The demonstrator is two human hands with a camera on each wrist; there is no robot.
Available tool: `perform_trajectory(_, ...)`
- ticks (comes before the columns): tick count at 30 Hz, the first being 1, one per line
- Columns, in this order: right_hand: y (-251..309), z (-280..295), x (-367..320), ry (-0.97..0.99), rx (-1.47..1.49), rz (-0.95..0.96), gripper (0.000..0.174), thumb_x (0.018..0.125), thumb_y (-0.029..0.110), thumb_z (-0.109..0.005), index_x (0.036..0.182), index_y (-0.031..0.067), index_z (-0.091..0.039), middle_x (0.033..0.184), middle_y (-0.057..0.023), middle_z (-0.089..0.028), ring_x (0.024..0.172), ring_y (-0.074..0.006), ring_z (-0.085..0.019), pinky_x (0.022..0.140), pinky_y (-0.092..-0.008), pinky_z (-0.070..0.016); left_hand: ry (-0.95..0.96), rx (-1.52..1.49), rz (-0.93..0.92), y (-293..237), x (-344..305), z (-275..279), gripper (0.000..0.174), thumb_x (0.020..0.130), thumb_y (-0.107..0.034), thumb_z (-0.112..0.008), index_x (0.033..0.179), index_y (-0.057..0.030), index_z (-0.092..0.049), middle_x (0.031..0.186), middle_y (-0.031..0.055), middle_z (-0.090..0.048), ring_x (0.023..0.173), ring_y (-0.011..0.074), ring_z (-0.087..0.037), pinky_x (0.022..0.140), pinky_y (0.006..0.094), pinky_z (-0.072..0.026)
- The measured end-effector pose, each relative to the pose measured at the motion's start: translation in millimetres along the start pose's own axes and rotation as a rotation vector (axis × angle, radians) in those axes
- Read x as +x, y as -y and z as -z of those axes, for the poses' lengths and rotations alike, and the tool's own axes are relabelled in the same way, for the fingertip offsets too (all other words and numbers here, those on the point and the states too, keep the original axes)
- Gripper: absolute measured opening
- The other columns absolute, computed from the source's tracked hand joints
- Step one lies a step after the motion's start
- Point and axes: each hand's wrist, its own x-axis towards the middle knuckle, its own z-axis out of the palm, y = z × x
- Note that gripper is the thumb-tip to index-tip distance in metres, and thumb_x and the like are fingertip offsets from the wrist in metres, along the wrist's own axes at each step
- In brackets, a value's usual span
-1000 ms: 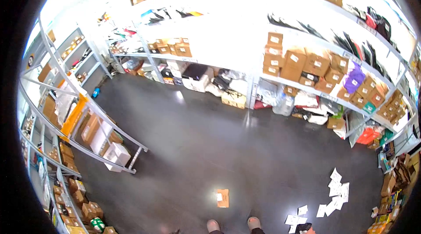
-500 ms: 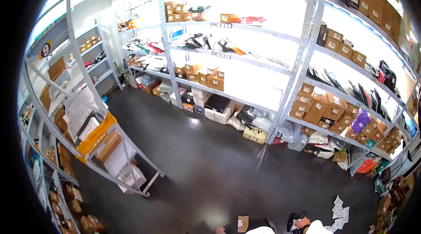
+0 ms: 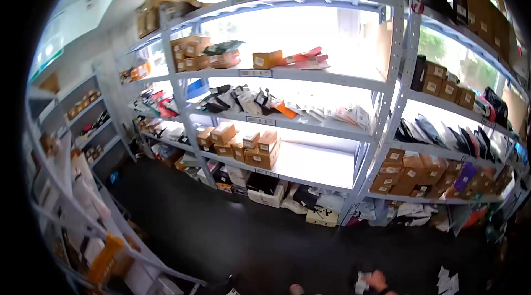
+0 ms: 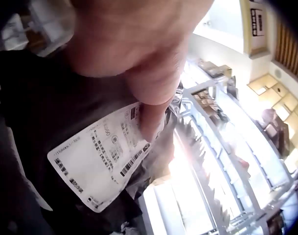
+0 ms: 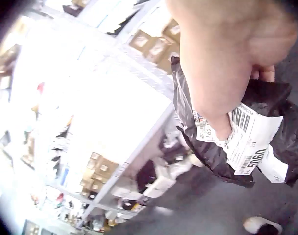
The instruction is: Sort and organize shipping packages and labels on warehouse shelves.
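Both hands grasp a black mailer bag [image 5: 207,152] held low by the body: left hand [image 4: 134,39] pressing a finger on its white label [image 4: 95,161], right hand [image 5: 227,58] pinching the plastic. Picked up, I'd judge, but not yet on the shelves [image 3: 310,73].

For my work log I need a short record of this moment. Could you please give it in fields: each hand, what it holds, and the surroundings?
left hand: grips a black mailer bag, one finger on its white label
right hand: grips a black parcel bag, thumb on its barcode label
one bag or two: cannot tell
surroundings: metal shelves with cardboard boxes, dark floor
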Motion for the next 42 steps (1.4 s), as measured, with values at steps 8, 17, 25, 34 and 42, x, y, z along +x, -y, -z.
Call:
perform_trajectory(8, 324.8, 222.7, 116.9, -0.261, 1.11, 0.709, 0.029, 0.078, 0.016, -0.075, 0.102, 0.0025, -0.067, 0.096, -0.0045, -0.068, 0.084, -0.0116, -0.062, 0.076, -0.0299, -0.0512, 0.083, -0.213, -0.034, -201.7, 197.7, -67.5, 0.052, 0.071, -0.01, -0.08, 0.114, 0.0053, -0.057, 0.105, 0.0112, -0.064, 0.09, 0.0203, -0.06, 0.081, 0.0324, -0.0489)
perform_trajectory(17, 530.5, 467.2, 158.5, -0.405, 1.471, 1.095, 0.03, 0.09, 0.019, -0.062, 0.116, 0.0046, -0.059, 0.107, -0.0061, -0.066, 0.095, -0.0163, -0.065, 0.082, -0.0278, -0.0532, 0.277, -0.362, -0.225, -289.8, 393.4, -153.1, 0.042, 0.069, -0.007, -0.079, 0.106, 0.0048, -0.063, 0.099, 0.0111, -0.067, 0.088, 0.0188, -0.061, 0.078, 0.0331, -0.0487)
perform_trajectory(25, 551.8, 522.9, 315.2, 0.074, 1.198, 0.859, 0.032, 0.094, 0.026, -0.056, 0.116, 0.0026, -0.057, 0.106, -0.0091, -0.066, 0.09, -0.019, -0.067, 0.08, -0.028, -0.0546, 0.219, -0.301, -0.352, -387.4, 452.9, -171.8, 0.039, 0.068, -0.003, -0.078, 0.102, 0.007, -0.064, 0.096, 0.0117, -0.067, 0.084, 0.0185, -0.062, 0.076, 0.0316, -0.0496)
perform_trajectory(34, 595.2, 543.8, 371.0, -0.361, 0.51, 0.656, 0.055, 0.091, 0.045, -0.057, 0.098, -0.0084, -0.066, 0.089, -0.0103, -0.069, 0.074, -0.0156, -0.065, 0.065, -0.0277, -0.0505, 0.19, -0.352, -0.334, -498.1, 433.5, -220.9, 0.04, 0.066, 0.001, -0.078, 0.103, 0.0071, -0.063, 0.1, 0.0132, -0.066, 0.086, 0.0208, -0.063, 0.077, 0.0324, -0.0502)
perform_trajectory(42, 595.7, 563.8, 368.0, -0.63, 0.346, 0.754, 0.051, 0.083, 0.044, -0.064, 0.094, -0.0051, -0.066, 0.087, -0.0186, -0.068, 0.082, -0.0267, -0.066, 0.074, -0.0353, -0.0503, 0.158, -0.249, -0.298, -548.3, 406.9, -256.8, 0.05, 0.062, -0.003, -0.082, 0.107, 0.0042, -0.062, 0.105, 0.0135, -0.066, 0.09, 0.0228, -0.063, 0.082, 0.0339, -0.0493)
